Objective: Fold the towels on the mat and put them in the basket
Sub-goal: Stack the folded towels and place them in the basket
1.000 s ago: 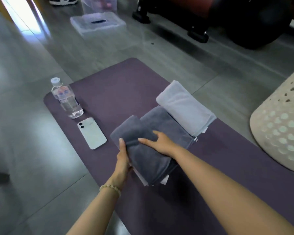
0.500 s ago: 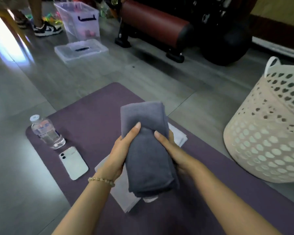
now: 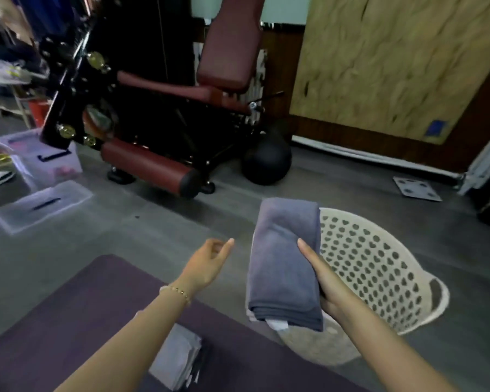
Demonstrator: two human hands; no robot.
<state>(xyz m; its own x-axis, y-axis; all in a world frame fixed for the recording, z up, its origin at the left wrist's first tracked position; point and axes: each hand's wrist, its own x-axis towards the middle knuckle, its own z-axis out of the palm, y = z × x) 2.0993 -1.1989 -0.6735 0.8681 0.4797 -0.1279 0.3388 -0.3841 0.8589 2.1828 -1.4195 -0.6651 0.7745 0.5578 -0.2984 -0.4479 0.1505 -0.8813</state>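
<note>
My right hand (image 3: 324, 281) grips a folded dark grey towel (image 3: 286, 261) from its right side, thumb on top, and holds it in the air at the left rim of the cream perforated basket (image 3: 379, 267). The basket lies tilted on the floor to the right of the purple mat (image 3: 68, 321). My left hand (image 3: 207, 261) hovers empty just left of the towel, fingers loosely curled. A folded light grey towel (image 3: 176, 360) lies on the mat under my left forearm.
A maroon and black exercise bench (image 3: 164, 131) and a black ball (image 3: 266, 159) stand behind on the grey floor. Clear plastic boxes (image 3: 40, 205) sit at the left, with a shoe at the far left edge. A wooden board leans against the right wall.
The dark towel was lifted off the mat with both hands and carried right to the basket. My left hand has let go of it. The view swung up and right.
</note>
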